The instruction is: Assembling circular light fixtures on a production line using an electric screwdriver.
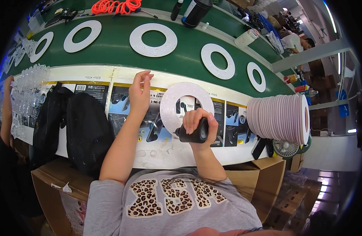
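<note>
Head view: the landmark is the white ring disc (187, 105), a flat annulus lying on the printed sheets of the near worktop (157, 151), just in front of the green conveyor belt (114, 49). The right hand (199, 122) sits at the ring's near edge, fingers wrapped shut around a black electric screwdriver (193, 135) whose tip points toward the ring's lower left rim; whether the tip touches the ring cannot be told. The left hand (140, 95) is to the left of the ring, apart from it, fingers loosely spread and slightly curled with the fingertips at the pale strip along the belt's edge, gripping nothing that shows.

Beyond the ring, on the belt, lie more white rings (153, 39) of the same kind, spaced apart. To the ring's right a stack of pinkish-white rings (279, 118) lies on its side, with a small round fan (285, 148) just below it. Well to the ring's left stand two black mesh bags (76, 129), and further left a heap of clear plastic parts (29, 84).

The ring looks thin, light and stiff, likely a plastic or board panel that would flex or crack if bent; its face seems smooth, so it may slide on the glossy sheets under the tool's push. It is best held flat, pinched at the outer rim or pressed down across the band opposite the screwdriver. The screwdriver looks compact and dense, well gripped round its barrel
</note>
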A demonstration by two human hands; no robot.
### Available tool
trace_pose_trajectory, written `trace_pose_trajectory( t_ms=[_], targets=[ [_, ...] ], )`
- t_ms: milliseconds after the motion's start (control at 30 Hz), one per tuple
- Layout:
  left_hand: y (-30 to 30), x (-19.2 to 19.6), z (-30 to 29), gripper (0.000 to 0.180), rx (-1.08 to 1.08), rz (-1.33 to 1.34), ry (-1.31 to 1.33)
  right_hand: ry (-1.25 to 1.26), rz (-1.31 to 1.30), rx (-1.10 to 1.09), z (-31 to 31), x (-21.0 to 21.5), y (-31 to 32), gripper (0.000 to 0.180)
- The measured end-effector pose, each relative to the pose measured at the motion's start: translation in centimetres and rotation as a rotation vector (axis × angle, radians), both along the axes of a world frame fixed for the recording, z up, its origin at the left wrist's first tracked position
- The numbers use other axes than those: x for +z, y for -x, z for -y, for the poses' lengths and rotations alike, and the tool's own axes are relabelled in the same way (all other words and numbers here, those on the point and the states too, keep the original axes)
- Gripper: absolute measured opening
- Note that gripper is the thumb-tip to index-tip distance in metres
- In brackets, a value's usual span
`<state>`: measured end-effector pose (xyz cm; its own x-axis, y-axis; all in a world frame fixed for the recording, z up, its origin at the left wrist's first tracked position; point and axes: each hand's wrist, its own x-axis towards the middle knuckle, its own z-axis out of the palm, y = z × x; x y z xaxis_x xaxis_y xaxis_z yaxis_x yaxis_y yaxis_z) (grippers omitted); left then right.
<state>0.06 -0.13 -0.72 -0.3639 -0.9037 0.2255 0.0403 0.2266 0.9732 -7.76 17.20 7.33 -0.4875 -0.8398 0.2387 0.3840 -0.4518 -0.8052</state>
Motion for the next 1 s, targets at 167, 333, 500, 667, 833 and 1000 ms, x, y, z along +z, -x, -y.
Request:
trace_pose_trajectory(
  t_ms=[167, 333, 500, 667, 833, 1000],
  targets=[
    [0.1, 0.0, 0.0, 0.021, 0.003, -0.002, 0.006, -0.007, 0.014, -0.004, -0.1, 0.2, 0.0, 0.048],
    [0.0, -0.2, 0.1, 0.021, -0.004, -0.004, -0.007, -0.010, -0.024, -0.014, 0.0, 0.3, -0.1, 0.044],
    [0.0, -0.2, 0.1, 0.021, 0.004, 0.004, 0.012, 0.004, 0.016, -0.041, 0.0, 0.8, 0.1, 0.043],
    [0.2, 0.0, -0.1, 0.021, -0.019, 0.004, -0.018, 0.077, 0.168, -0.138, -1.3, 2.3, 2.4, 0.043],
    [0.0, 0.1, 0.0, 0.022, -0.009, 0.027, -0.020, 0.099, 0.005, -0.287, -3.4, 3.0, 5.2, 0.043],
    [0.0, 0.0, 0.0, 0.022, -0.024, 0.032, -0.032, 0.055, -0.023, -0.270, -3.8, 1.6, 5.5, 0.043]
  ],
)
